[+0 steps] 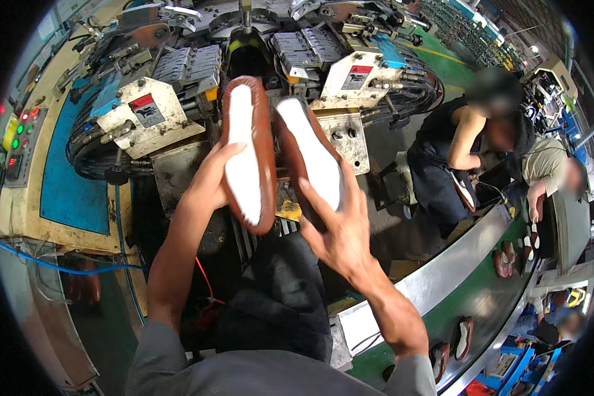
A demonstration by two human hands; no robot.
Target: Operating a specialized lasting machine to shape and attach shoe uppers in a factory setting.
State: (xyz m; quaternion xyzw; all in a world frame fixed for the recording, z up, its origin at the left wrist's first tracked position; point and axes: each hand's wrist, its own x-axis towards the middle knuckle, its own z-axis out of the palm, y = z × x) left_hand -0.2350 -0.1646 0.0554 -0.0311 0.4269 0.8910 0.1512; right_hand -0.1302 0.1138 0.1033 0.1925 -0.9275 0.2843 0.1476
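One per grip: holds white-bottomed glossy brown leather shoe (246, 158) in bare left hand (211, 175), darker white-bottomed leather shoe (310, 148) in bare right hand (343, 241), side by side, bottoms up, lengthwise fore-and-aft.

- Two bare hands of mine, one left (211, 175) and one right (344, 234).
- Two brown shoes with white bottoms, one in my left hand (265, 158), one in my right (310, 148).
- Two pale side plates on the machine before me, left (153, 119) and right (353, 80), one label on each.
- One control panel (25, 142).
- One blue hose (66, 269), one red cord (208, 282).
- Three other people (435, 155) I can make out.
- On the green belt (416, 317), at least four shoes (464, 338); the farthest I can't count surely.
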